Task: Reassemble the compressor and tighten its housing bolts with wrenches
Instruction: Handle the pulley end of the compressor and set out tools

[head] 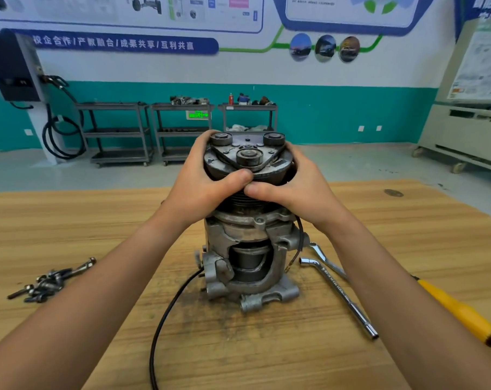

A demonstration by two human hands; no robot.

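Left hand (207,178), right hand (299,188) around one compressor (250,249)

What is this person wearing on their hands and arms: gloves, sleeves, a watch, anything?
Nothing that shows. The left hand and right hand are ungloved, with no rings visible. The left forearm and right forearm are uncovered down to the frame edge: no sleeve, cuff, watch or wristband in view.
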